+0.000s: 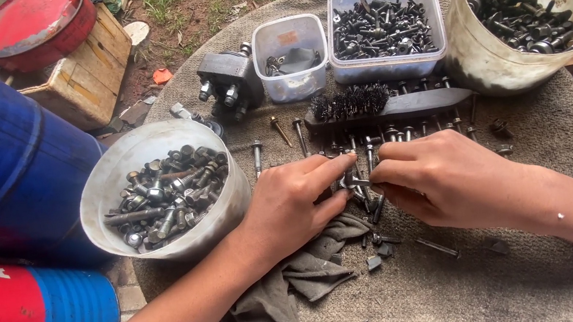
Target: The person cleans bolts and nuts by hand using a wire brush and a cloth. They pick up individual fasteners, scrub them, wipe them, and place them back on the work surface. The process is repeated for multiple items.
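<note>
Much sorting appears done: the near-left white bowl, the far clear tub and the far-right bucket are filled with bolts, while loose bolts are left in a row on the round mat. The left hand and right hand are met at centre, palms down, fingertips pinched on 1 small bolt just above the mat.

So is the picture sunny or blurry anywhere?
Head view: soft, even daylight with no hard shadows or glare; the left hand, right hand and bolts in the white bucket look sharp; the edges bend slightly, as with a wide lens.
</note>
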